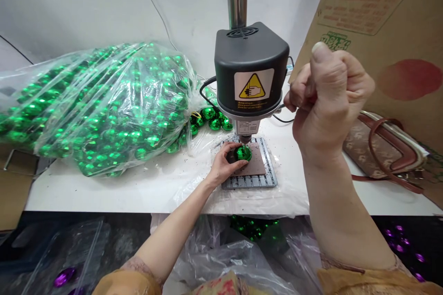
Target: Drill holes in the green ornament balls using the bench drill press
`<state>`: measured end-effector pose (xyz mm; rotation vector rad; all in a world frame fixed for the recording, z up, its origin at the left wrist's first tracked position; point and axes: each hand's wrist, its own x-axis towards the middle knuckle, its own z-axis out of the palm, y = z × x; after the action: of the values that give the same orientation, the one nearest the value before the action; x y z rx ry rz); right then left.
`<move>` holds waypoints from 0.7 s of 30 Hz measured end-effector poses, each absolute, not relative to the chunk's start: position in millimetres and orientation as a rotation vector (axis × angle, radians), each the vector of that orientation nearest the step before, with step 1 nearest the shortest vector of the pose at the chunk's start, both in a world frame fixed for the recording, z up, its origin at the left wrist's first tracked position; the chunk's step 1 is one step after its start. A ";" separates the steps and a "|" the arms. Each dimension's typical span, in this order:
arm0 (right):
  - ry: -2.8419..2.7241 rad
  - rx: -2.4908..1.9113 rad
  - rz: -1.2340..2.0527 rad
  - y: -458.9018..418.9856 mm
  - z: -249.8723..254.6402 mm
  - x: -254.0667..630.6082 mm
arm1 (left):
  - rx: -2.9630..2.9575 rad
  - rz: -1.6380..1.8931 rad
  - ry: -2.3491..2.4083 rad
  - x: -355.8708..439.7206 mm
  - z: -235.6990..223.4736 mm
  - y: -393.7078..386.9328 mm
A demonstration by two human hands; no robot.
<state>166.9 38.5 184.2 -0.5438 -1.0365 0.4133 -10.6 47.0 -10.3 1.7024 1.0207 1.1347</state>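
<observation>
A black bench drill press (252, 62) with a yellow warning label stands on the white table. Under its chuck, my left hand (225, 164) grips a shiny green faceted ball (244, 152) between thumb and fingers. The drill bit reaches down to the top of this ball. Beneath it lies a brown board (254, 166) on the slotted grey base plate (269, 179). My right hand (327, 90) is raised beside the drill head, its fingers curled round the feed lever (281, 107), most of which they hide.
A large clear bag of green balls (128, 110) fills the table's left side, with several loose green balls (214, 122) behind the drill. At right stand a cardboard box (391, 23) and a brown handbag (384, 147). Plastic bags (238, 258) hang below the table edge.
</observation>
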 end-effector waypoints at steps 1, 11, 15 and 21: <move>-1.038 -0.544 0.419 38.3 184.1 167.1 | 1.716 1.132 1.006 -8.7 -10.2 45.9; -1.040 -0.505 0.419 38.0 181.4 167.9 | 1.551 1.123 0.967 4.1 -14.8 38.6; -1.027 -0.472 0.339 31.3 169.9 164.8 | 1.570 1.113 0.969 2.6 -16.6 39.0; -1.092 -0.400 0.293 20.7 145.1 161.3 | 1.566 1.104 0.961 1.1 -20.9 39.0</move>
<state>161.3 20.7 145.1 -0.3996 -1.0922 0.2927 1.1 39.0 -20.9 1.5663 0.9608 1.1042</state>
